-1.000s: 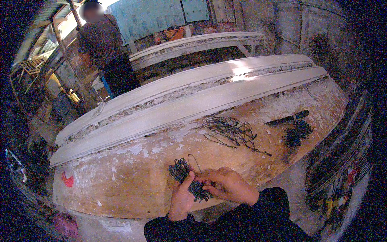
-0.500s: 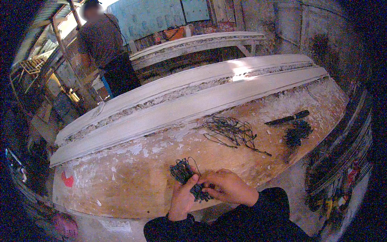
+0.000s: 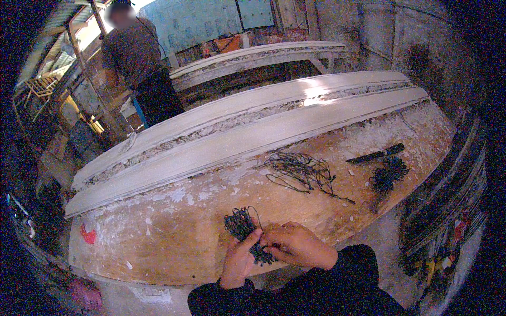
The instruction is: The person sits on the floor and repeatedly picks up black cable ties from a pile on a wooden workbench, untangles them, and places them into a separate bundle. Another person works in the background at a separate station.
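Note:
A looped bundle of thin dark cord (image 3: 240, 223) is gripped in my left hand (image 3: 238, 260), the thumb pressed across its middle. My right hand (image 3: 303, 245) is closed at the bundle's right side, its fingertips pinching a strand that curves up over the top; the exact grip is partly hidden. Beyond my hands, a loose tangle of dark cords (image 3: 303, 169) lies on the worn wooden surface (image 3: 168, 242). Farther right rest a dark-handled knife (image 3: 374, 155) and a second dark cord bundle (image 3: 391, 174), close together.
Long pale boards (image 3: 253, 130) with a rough gap between them run along the far side of the wooden surface. A red scrap (image 3: 88, 234) lies at left. Another person (image 3: 139, 63) stands at the back left, near a long pale bench (image 3: 253, 59).
The cord bundle has shifted very slightly within my left hand's grip, and my right fingertips have moved a little along it. The other things stay where they were.

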The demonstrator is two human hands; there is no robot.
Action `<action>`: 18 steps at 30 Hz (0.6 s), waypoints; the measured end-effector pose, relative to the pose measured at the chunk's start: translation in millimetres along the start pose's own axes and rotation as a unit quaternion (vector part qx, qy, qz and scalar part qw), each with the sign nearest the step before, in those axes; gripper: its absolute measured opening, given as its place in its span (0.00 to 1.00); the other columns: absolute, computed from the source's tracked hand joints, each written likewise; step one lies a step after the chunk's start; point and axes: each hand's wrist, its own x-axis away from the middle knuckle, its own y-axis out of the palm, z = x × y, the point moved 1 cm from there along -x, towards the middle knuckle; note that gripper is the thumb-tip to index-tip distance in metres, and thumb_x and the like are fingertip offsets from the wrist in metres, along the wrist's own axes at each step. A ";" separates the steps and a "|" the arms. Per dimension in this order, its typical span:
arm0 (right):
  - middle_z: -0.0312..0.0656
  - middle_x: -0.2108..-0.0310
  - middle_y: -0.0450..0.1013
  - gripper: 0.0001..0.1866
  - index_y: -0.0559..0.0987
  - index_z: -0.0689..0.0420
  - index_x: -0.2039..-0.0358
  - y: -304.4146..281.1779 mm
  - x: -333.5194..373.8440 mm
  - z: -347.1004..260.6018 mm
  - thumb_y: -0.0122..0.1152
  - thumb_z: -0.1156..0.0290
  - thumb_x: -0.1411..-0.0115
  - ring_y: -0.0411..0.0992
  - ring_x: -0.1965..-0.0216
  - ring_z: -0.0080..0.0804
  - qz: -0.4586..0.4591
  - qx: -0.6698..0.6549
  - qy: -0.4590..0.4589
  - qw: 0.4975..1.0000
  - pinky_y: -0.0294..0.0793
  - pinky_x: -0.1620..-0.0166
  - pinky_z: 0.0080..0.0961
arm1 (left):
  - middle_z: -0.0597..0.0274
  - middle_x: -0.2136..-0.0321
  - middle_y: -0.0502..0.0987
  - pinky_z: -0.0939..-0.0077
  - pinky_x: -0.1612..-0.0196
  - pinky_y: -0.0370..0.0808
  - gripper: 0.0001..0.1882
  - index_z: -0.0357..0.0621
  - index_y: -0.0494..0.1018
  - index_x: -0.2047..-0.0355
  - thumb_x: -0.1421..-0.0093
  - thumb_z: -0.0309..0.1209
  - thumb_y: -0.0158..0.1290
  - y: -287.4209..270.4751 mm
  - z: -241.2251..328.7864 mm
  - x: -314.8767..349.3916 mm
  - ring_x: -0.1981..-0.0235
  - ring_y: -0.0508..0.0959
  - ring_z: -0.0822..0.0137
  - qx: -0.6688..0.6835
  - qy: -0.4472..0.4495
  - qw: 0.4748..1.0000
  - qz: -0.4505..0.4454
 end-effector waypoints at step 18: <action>0.37 0.73 0.72 0.09 0.74 0.52 0.67 -12.8 4.1 8.5 0.59 0.70 0.51 0.70 0.74 0.39 0.025 0.087 0.014 0.996 0.68 0.68 0.34 | 0.66 0.69 0.72 0.76 0.65 0.72 0.11 0.44 0.68 0.60 0.45 0.25 0.52 -2.4 -0.9 -1.7 0.69 0.72 0.72 0.009 0.002 1.000 0.012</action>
